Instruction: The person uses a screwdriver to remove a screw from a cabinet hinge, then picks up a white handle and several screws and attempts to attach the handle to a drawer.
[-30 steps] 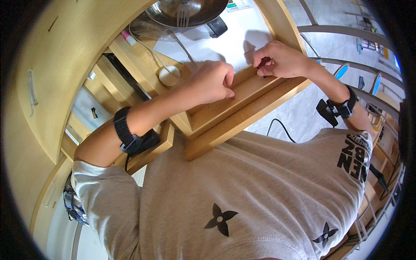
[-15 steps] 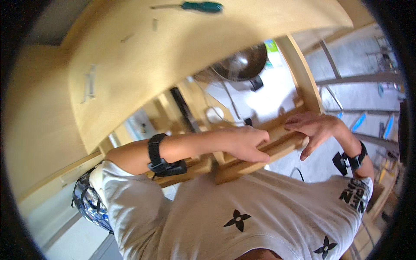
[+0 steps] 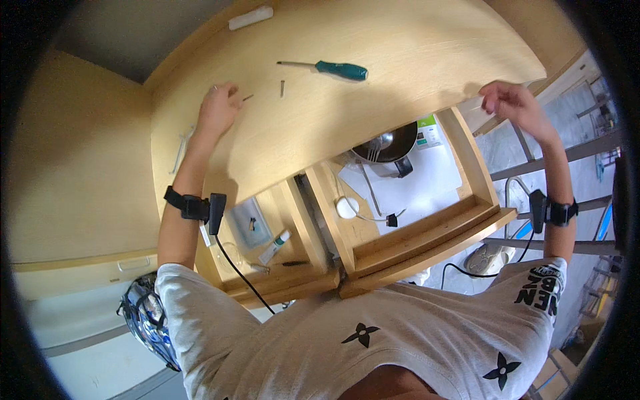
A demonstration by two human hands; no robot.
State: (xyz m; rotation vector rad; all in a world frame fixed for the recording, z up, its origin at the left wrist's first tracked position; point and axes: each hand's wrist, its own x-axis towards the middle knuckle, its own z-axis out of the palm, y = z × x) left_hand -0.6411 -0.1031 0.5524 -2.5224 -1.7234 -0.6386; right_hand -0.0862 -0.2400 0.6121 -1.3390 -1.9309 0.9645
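Observation:
My left hand [image 3: 219,110] is over the left part of the wooden tabletop [image 3: 320,117]. Its fingers are closed at one end of a small screw [image 3: 248,97], whose other end sticks out to the right. A second screw [image 3: 282,89] lies just beyond it, and a screwdriver [image 3: 341,70] with a green handle rests farther right. My right hand [image 3: 512,105] is by the tabletop's right edge, fingers loosely bent and apart, with nothing seen in them. Thin metal drawer handles [image 3: 181,152] lie beside my left forearm.
Two pulled-out drawers stand between me and the tabletop. The right drawer [image 3: 427,241] holds a dark pan [image 3: 397,143], a fork, papers and a cable. In the left drawer [image 3: 293,288] are a clear tray [image 3: 250,223] and a tube [image 3: 275,247]. A white stick-like piece [image 3: 251,18] lies at the back.
Both hands have left the front of the right drawer. My left hand has gone up and left to the screw; my right hand has moved up beside the tabletop's edge. The view has shifted.

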